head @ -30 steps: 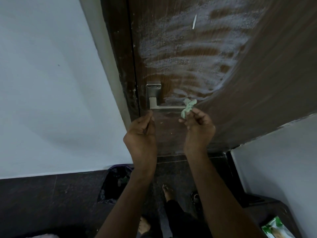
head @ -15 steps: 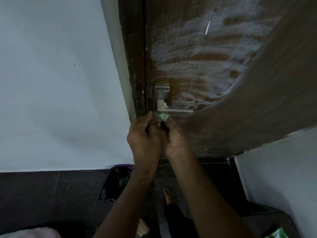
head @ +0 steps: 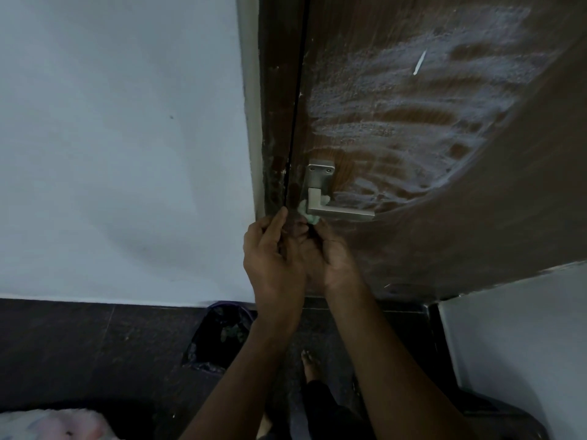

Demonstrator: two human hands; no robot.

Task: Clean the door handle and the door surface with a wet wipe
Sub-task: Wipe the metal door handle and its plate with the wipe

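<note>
A dark brown wooden door carries wide whitish smear marks above a silver lever handle on a square plate. A pale green wet wipe is bunched at the inner end of the lever, by the plate. My right hand pinches the wipe from below. My left hand is pressed against the right one, fingers curled, its fingertips near the gap at the door's edge; whether it also grips the wipe is hidden.
The white wall fills the left, and another white surface stands lower right. A dark bin with a bag sits on the dark floor below the handle. My bare foot is under my arms. Pinkish fabric lies bottom left.
My right hand moved the wipe from the lever's free end to its inner end by the plate. Both hands came together under the handle, and the view shifted left.
</note>
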